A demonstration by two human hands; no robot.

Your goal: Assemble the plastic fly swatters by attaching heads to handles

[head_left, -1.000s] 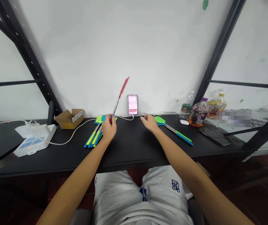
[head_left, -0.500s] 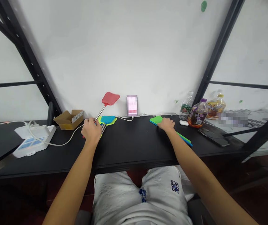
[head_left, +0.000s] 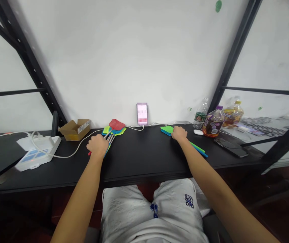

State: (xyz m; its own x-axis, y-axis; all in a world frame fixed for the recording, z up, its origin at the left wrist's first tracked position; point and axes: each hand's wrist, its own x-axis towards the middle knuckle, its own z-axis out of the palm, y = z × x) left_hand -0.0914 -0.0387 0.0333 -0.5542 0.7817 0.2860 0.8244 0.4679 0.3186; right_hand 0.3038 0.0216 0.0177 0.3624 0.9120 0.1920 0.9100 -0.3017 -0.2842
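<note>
My left hand [head_left: 97, 146] is closed round the handle of a red fly swatter [head_left: 116, 124], whose head lies on top of a pile of several green, blue and yellow swatters [head_left: 112, 132] on the black table [head_left: 144, 155]. My right hand [head_left: 179, 133] rests on the shafts of two swatters, green and blue [head_left: 167, 129], with its fingers curled over them. Both hands are near the back of the table, either side of a propped phone [head_left: 142, 114].
At the left are a white box with a cable [head_left: 36, 150] and a small cardboard box [head_left: 75, 128]. At the right stand several drink bottles [head_left: 213, 123], a white earbud case [head_left: 198, 132] and a dark phone lying flat [head_left: 230, 147]. Black frame struts rise on both sides.
My left hand has swung the red swatter down from the air onto the pile at the left. My right hand has moved right onto the green and blue swatters.
</note>
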